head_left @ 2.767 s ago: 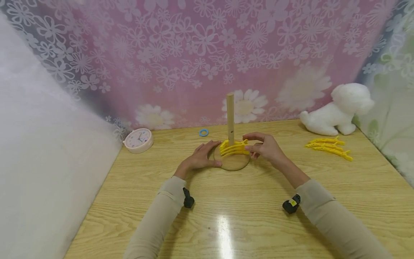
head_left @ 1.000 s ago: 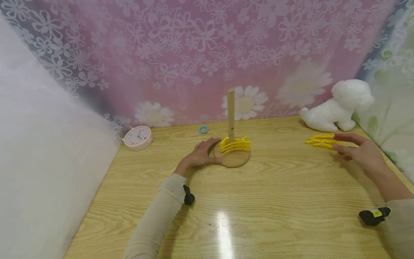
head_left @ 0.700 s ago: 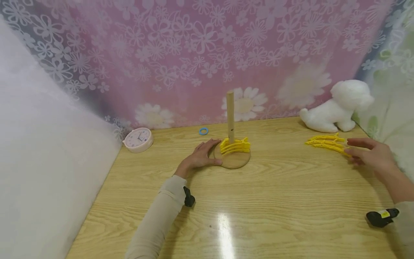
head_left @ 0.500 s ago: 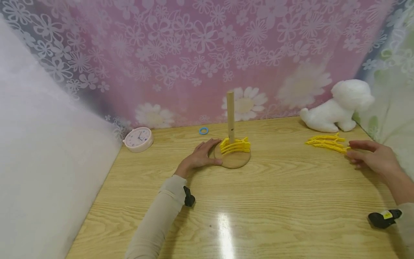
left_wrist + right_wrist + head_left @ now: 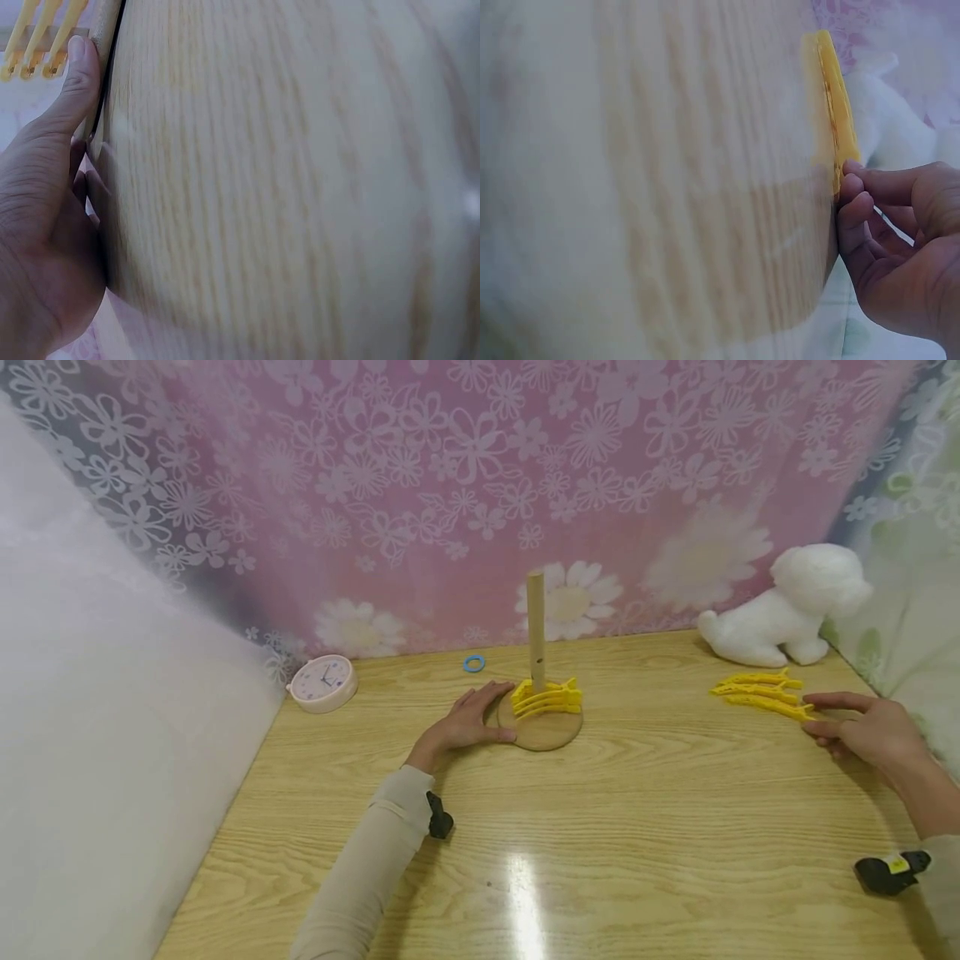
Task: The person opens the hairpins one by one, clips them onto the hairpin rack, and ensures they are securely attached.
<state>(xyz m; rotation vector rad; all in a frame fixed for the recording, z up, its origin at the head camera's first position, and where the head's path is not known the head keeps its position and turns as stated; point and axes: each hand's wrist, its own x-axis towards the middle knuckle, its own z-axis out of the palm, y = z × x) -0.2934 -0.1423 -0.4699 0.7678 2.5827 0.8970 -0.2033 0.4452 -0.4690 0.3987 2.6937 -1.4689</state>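
In the head view a wooden stand [image 5: 546, 737] with a round base and an upright dowel is on the table. Several curved yellow hair clips [image 5: 547, 699] lie across the base by the dowel's foot. My left hand [image 5: 465, 718] holds the base's left rim between thumb and fingers; the left wrist view shows the thumb [image 5: 79, 71] along its edge. At the right, my right hand [image 5: 877, 731] pinches the forked end of the nearest loose yellow hair clip [image 5: 768, 704]. That clip [image 5: 832, 97] also shows in the right wrist view. Two more clips [image 5: 759, 685] lie just behind it.
A pink alarm clock [image 5: 322, 683] stands at the left back. A small blue ring [image 5: 473, 663] lies behind the stand. At the right back sits a white plush dog [image 5: 780, 606], close behind the loose clips. A floral curtain [image 5: 450, 510] hangs along the back edge.
My right hand has moved from the stand to the loose clips at the right and taken hold of the nearest one's end. My left hand has stayed on the base.
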